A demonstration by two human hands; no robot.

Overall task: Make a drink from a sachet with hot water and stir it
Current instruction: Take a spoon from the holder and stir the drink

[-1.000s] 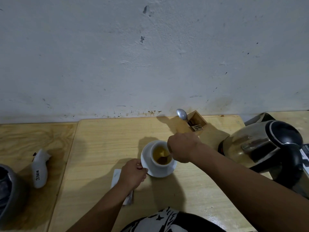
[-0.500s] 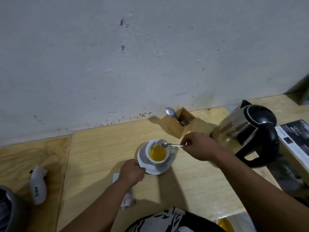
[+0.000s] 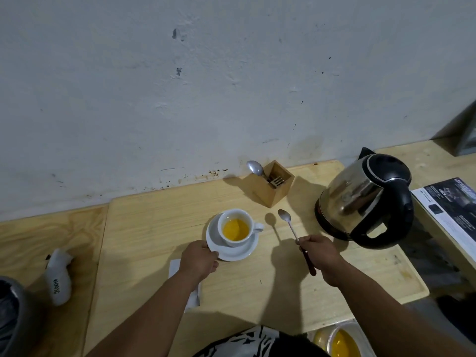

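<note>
A white cup (image 3: 235,228) with yellow drink stands on a white saucer (image 3: 240,251) in the middle of the wooden table (image 3: 154,228). My left hand (image 3: 198,260) grips the saucer's near left rim. My right hand (image 3: 320,255) holds a teaspoon (image 3: 289,224) by its dark handle, to the right of the cup. The spoon's bowl is lifted clear of the cup and points toward the wall. A white sachet (image 3: 192,296) lies on the table, partly hidden under my left forearm.
A steel kettle (image 3: 365,199) with a black handle stands at the right. A wooden cutlery box (image 3: 270,188) with a spoon and fork sits by the wall. A white crumpled object (image 3: 59,275) lies at the left, a dark container (image 3: 10,315) beyond it. A printed sheet (image 3: 453,210) lies at far right.
My right hand has lifted the spoon out of the cup and moved it right, away from the cup. My left hand stays on the saucer. The view has shifted.
</note>
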